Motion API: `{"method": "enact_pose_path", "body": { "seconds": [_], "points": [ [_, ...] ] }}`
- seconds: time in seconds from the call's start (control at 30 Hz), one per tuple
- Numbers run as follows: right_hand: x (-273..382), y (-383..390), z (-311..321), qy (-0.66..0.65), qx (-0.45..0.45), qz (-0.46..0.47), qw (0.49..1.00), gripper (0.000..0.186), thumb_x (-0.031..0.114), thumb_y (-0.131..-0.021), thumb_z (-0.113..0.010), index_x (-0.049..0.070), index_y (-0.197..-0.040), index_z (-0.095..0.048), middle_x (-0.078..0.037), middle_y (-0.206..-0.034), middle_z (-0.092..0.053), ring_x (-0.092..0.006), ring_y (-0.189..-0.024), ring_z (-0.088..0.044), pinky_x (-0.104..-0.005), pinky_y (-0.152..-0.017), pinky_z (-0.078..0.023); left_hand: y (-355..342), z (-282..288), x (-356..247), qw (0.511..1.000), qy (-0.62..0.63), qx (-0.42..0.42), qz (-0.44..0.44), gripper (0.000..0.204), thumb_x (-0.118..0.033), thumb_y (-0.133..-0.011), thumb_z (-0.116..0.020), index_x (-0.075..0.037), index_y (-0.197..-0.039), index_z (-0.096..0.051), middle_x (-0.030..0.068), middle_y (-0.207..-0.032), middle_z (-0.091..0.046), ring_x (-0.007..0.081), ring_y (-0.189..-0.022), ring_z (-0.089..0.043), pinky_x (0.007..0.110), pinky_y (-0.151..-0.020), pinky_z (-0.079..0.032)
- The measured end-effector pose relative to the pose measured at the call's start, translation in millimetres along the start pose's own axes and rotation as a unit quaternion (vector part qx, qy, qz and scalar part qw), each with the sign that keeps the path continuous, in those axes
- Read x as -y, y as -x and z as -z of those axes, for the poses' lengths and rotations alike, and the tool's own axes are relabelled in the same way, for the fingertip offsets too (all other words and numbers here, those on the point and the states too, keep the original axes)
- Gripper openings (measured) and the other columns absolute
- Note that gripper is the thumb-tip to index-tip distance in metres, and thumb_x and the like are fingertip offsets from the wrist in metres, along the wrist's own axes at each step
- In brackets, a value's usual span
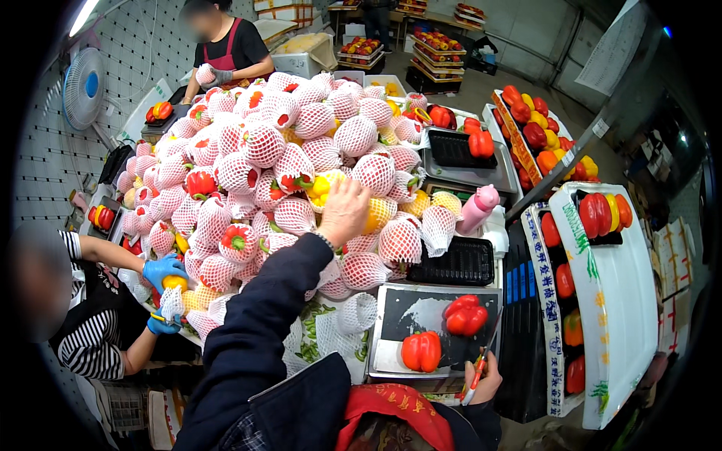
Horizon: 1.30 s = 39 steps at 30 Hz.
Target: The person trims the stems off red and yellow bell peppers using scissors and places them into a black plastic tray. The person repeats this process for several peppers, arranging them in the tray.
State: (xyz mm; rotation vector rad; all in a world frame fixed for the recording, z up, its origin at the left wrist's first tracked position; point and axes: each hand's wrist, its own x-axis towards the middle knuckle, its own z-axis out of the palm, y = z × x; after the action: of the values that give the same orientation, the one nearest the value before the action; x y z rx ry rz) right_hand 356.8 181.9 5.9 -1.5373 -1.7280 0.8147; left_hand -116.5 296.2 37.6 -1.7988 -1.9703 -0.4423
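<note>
My left hand (344, 213) reaches up the middle of the frame, fingers closing on a yellow pepper (374, 216) in the big pile (263, 143). My right hand (481, 379), bottom right, grips a red pen (476, 376). Two red peppers (444, 334) sit on the scale (398, 316); many remain piled.

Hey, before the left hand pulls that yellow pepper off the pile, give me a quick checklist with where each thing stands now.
1. Left hand on the yellow pepper: ok, it rests on top of it.
2. Grip closed around it: cannot tell, the fingers are hidden.
3. Right hand free: not ok, it holds a red-handled tool.
4. Room on the scale tray: ok, two bare red peppers leave bare surface.
5. Netted peppers stacked against it: not ok, they press close and might roll.
6. Co-worker's blue-gloved hands apart: ok.
</note>
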Motion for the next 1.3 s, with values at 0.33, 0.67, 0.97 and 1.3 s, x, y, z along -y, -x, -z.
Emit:
{"method": "enact_pose_path", "body": {
  "seconds": [0.33, 0.67, 0.97, 1.3],
  "points": [
    [8, 1, 0, -0.016, 0.021, -0.003, 1.0, 0.051, 0.005, -0.079, -0.077, -0.002, -0.126, -0.06, -0.003, -0.073, -0.059, -0.0092, -0.063, -0.055, -0.0266, -0.059, -0.048, 31, -3, 64, 0.988, -0.143, 0.062, -0.018, 0.061, -0.01, -0.087, -0.054, -0.012, -0.147, -0.041, 0.0247, -0.143, -0.042, 0.0428, -0.125, -0.049, 0.049, -0.105, -0.039],
    [14, 7, 9, -0.009, -0.016, 0.026, 0.999, 0.049, 0.004, -0.078, -0.077, -0.002, -0.124, -0.062, -0.003, -0.068, -0.057, -0.0091, -0.06, -0.054, -0.0267, -0.058, -0.047, 24, 0, 63, 0.997, -0.027, 0.027, 0.064, 0.069, -0.03, -0.07, -0.077, -0.022, -0.135, -0.056, 0.0176, -0.126, -0.053, 0.0344, -0.112, -0.053, 0.047, -0.096, -0.04],
    [47, 11, 17, -0.034, -0.011, 0.045, 0.998, 0.048, 0.004, -0.078, -0.075, -0.003, -0.124, -0.062, -0.004, -0.068, -0.059, -0.0072, -0.06, -0.056, -0.0251, -0.058, -0.047, 90, 50, 23, 0.528, 0.767, -0.168, 0.324, 0.05, -0.016, -0.093, -0.063, 0.001, -0.138, -0.049, 0.014, -0.127, -0.063, 0.0254, -0.114, -0.064, 0.041, -0.1, -0.05],
    [158, 19, -17, -0.028, 0.11, 0.211, 0.971, 0.054, 0.005, -0.075, -0.08, -0.003, -0.125, -0.06, -0.018, -0.097, -0.068, -0.0245, -0.082, -0.07, -0.0329, -0.075, -0.055, 208, 80, -48, 0.084, 0.93, -0.049, 0.356, 0.053, -0.038, -0.102, -0.04, 0.002, -0.134, -0.053, 0.0197, -0.133, -0.059, 0.0363, -0.123, -0.057, 0.052, -0.109, -0.043]
  ]
}}
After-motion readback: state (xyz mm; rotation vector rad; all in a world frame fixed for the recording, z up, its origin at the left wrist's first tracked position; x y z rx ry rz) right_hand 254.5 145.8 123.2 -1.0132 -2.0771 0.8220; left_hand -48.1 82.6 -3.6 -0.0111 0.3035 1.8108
